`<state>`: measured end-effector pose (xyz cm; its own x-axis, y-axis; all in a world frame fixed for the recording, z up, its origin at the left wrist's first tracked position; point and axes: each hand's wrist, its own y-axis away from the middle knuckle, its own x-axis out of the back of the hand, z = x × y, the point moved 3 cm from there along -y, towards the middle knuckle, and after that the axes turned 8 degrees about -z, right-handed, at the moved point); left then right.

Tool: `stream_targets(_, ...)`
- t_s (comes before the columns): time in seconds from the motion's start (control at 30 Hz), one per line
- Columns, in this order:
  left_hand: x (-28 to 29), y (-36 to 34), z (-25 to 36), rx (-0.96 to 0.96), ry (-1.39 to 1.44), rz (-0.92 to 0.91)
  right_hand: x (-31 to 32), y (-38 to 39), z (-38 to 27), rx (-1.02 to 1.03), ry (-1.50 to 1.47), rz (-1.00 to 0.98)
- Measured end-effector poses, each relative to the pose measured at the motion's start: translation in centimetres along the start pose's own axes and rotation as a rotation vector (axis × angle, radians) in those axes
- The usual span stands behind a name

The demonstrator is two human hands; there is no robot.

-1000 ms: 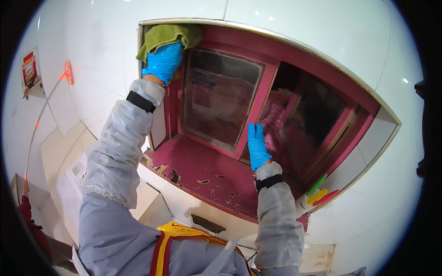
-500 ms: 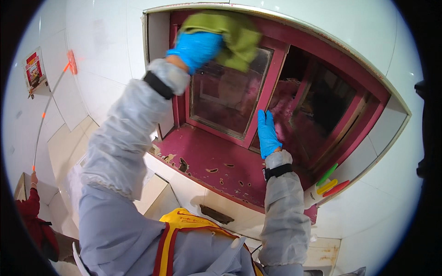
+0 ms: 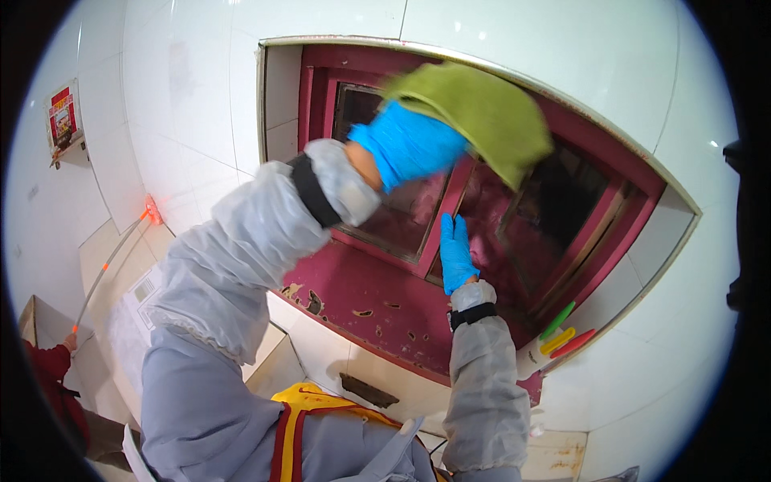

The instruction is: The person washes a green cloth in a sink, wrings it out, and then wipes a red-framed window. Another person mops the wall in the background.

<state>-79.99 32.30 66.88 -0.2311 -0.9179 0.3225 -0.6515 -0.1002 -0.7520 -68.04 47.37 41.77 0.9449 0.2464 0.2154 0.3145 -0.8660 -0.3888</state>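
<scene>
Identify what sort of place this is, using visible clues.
Probably an indoor service area, perhaps a kitchen: white tiled walls, a maroon window with a worn sill, and a long-handled tool.

Glare dots bright wall tiles [image 3: 594, 64] (the green cloth [image 3: 486, 112] looks blurred).

From my remote post, I record the left hand [image 3: 414, 146] as smeared by motion, its fingertips lost to me behind the green cloth [image 3: 490, 116], whose edge is also blurred. Hand, cloth and left sleeve [image 3: 241, 241] obstruct part of the window [image 3: 562, 213] and the sill [image 3: 361, 297]. I cannot make out the right hand's [image 3: 458, 257] thumb. Through the glass, I cannot identify the pink patch (reflection or object, I cannot say). At far left, a co-worker [image 3: 50, 365] is cut off by the dark rim. Print on the poster [image 3: 62, 116] is too small to read.
</scene>
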Motion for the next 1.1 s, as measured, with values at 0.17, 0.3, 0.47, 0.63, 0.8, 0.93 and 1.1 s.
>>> stream_targets(0.17,0.9,-2.4,2.6,0.219,0.209,0.104,0.3,0.5,-0.3,-0.035,0.017,-0.020)
stream_targets(0.3,3.6,4.1,-4.6,0.468,-0.172,-0.116,0.0,-0.3,0.7,0.009,0.031,-0.032)
stream_targets(0.47,8.4,10.3,-12.4,0.698,0.123,0.287,-0.3,-1.1,1.7,0.052,-0.008,-0.056)
stream_targets(0.63,3.6,5.4,-5.2,0.327,-0.234,0.232,-0.2,-0.5,1.6,-0.004,0.034,-0.008)
stream_targets(0.8,4.3,8.6,-8.4,0.425,0.006,0.133,-0.2,-0.4,1.1,0.039,0.090,0.019)
stream_targets(0.93,7.2,16.0,-16.5,0.927,0.755,0.478,-0.3,-0.3,1.0,0.035,0.032,0.034)
stream_targets(1.1,4.6,10.2,-11.6,0.518,-0.224,0.115,-0.5,-0.1,0.4,0.105,0.104,0.140)
